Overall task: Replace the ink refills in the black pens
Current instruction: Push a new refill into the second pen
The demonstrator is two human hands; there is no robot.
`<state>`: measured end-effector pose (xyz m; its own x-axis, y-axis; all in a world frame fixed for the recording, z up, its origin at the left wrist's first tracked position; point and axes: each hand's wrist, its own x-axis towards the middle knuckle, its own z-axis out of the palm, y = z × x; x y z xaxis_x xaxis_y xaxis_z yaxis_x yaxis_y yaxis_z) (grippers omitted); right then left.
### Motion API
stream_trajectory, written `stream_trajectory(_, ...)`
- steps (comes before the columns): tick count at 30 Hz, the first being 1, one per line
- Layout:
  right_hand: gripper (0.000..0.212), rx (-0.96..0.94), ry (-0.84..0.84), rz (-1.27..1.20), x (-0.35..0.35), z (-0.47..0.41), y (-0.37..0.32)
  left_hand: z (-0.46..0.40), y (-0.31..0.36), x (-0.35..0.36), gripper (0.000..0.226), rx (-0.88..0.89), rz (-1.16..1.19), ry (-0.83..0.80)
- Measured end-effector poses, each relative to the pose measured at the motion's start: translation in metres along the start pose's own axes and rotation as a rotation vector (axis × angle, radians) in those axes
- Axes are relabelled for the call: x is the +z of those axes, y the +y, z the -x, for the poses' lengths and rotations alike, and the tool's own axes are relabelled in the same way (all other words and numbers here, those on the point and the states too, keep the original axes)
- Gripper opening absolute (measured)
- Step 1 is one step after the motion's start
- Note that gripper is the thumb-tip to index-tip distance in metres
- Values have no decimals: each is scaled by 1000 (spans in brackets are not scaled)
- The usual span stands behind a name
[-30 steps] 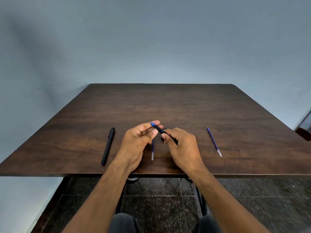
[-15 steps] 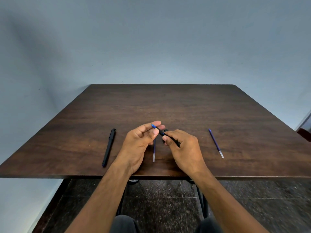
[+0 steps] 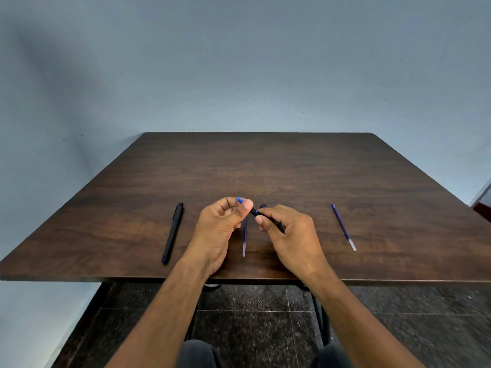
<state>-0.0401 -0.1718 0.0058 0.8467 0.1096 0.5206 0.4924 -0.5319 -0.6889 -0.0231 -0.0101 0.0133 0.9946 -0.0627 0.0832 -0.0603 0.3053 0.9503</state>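
Both hands work one black pen barrel (image 3: 265,219) just above the counter (image 3: 292,168), close to its near edge. The right hand (image 3: 289,235) is wrapped around the back of the barrel, fingers closed on it. The left hand (image 3: 223,224) pinches the blue tip end (image 3: 240,200), thumb and forefinger pressed together on it; whether that blue piece is the refill's nose or a threaded tip section cannot be told.

What matters for the next move is the barrel's long axis. It runs on a slant, from the right hand's grip up and away to the left, so the tip end lies on the far-left side of the barrel and the left hand is the nearer one to it. Any pull or twist should probably follow that same slanted line, the right hand holding the barrel steady.

Taking the barrel as landmark: a loose blue refill (image 3: 244,239) lies on the counter directly under it, between the two hands. A second blue refill (image 3: 342,225) lies well to its right. A capped black pen (image 3: 172,232) lies to its left, beyond the left hand, untouched.
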Motion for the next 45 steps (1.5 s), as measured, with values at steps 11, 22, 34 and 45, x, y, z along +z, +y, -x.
stream_trajectory(11, 10, 21, 16, -46, -1, 0, -1, -1, -1, -4, 31, -14, 18, -19)
stream_trajectory(22, 9, 39, 21, -37, -3, 1, -3, -1, 0, -6, 29, -9, 45, -38)
stream_trajectory(34, 14, -52, 34, 47, -2, 2, -7, -1, -1, -4, 27, -9, 68, 40)
stream_trajectory(45, 6, 70, 31, -81, -5, 0, -3, 0, 0, -7, 27, 51, -54, -100)
